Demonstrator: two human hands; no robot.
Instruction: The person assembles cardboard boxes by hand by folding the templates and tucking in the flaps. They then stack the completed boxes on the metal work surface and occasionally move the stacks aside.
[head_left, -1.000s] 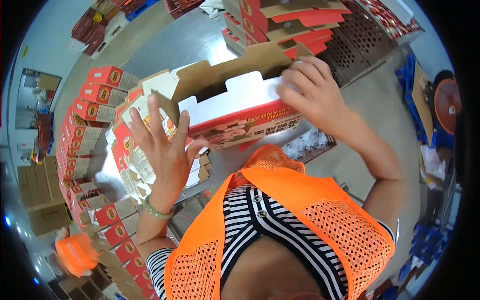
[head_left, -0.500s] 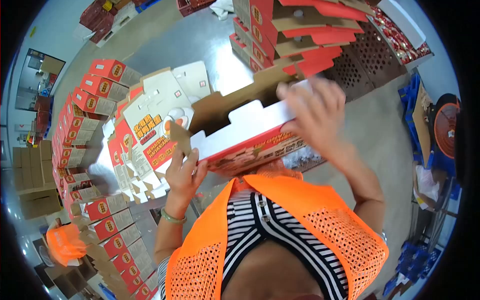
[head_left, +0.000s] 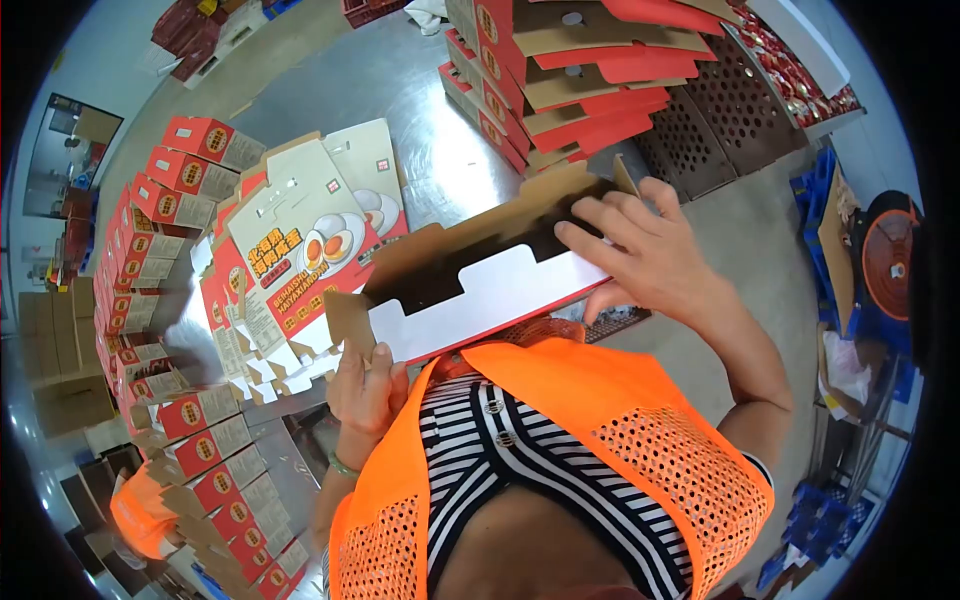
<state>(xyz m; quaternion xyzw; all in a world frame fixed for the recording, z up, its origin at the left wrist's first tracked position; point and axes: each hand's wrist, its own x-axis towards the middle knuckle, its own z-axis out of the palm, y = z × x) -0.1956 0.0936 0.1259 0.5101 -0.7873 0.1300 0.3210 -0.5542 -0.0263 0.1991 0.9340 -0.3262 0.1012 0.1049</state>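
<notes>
Carton point(head_left: 500, 296), open-topped, is held at both ends. Left hand point(head_left: 366, 392) curls nearly closed at one corner; right hand point(head_left: 640, 243) arches half open, fingers inside, thumb outside.

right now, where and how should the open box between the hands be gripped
Best by its two short ends, one hand from each side, below the raised end flaps: the open box is long and narrow, and those flaps would likely bend.
</notes>
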